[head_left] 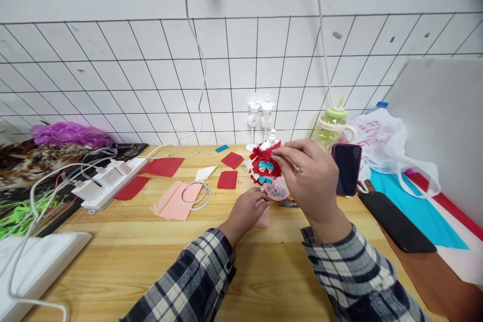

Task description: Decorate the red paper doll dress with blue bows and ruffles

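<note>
A small dress form (272, 137) wears a red ruffled doll dress (268, 156) with blue and pink bows down its front. My right hand (311, 178) is at the dress's upper right side, thumb and forefinger pinched together at the red cloth. Whatever is between those fingertips is too small to make out. Below the dress, my left hand (245, 214) is closed, thumb and fingers together beside a pink bowl (289, 192) of pearl-headed pins (276, 190). Its fingertips hide what they hold, if anything. Dark-handled scissors (289, 204) lie partly behind the bowl.
Two white mini dress forms (253, 115) stand by the wall. Red cloth squares (227, 179), pink cloth (179, 201) and metal rings (196, 196) lie leftward, before a power strip (113, 183). A phone (346, 169), green-lidded jug (330, 128) and black case (396, 221) are rightward.
</note>
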Tool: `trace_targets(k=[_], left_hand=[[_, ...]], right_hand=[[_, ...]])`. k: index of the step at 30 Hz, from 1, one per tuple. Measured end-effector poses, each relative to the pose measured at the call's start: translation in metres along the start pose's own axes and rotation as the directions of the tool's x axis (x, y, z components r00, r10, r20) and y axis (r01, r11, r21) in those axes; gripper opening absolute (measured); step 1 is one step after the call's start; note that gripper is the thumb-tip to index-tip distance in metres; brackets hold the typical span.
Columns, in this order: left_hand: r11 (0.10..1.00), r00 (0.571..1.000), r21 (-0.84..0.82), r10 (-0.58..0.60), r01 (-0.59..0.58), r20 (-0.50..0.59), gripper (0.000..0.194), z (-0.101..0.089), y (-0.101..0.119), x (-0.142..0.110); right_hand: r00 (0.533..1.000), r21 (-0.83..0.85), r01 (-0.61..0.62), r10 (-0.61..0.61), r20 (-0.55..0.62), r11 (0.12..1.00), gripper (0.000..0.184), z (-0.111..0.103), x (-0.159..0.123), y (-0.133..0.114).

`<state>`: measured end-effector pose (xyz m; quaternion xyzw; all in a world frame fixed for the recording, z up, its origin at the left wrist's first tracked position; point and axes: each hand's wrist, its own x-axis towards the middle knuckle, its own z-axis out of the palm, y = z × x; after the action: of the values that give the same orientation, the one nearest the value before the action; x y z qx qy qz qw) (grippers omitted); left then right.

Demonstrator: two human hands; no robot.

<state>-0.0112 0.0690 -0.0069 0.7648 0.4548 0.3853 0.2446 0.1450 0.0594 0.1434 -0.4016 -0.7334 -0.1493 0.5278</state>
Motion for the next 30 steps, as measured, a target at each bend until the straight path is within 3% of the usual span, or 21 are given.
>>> trace_targets(k=[12, 23, 30], left_hand=[[0.994, 0.999, 0.107, 0.027, -0.031, 0.04, 0.015, -0.001, 0.0, 0.0], [0.947, 0.977, 0.292, 0.074, -0.132, 0.202, 0.022, -0.004, 0.006, 0.003], [0.903, 0.973, 0.407, 0.045, -0.137, 0.226, 0.022, -0.005, 0.009, 0.003]], right_hand=[[0.994, -0.061, -0.036, 0.042, 0.097, 0.997, 0.017, 0.002, -0.003, -0.002], [0.994, -0.132, -0.028, 0.041, 0.101, 0.991, 0.017, 0.0, -0.002, -0.01], [0.997, -0.176, -0.036, 0.048, 0.064, 0.984, 0.018, 0.004, -0.005, -0.014]])
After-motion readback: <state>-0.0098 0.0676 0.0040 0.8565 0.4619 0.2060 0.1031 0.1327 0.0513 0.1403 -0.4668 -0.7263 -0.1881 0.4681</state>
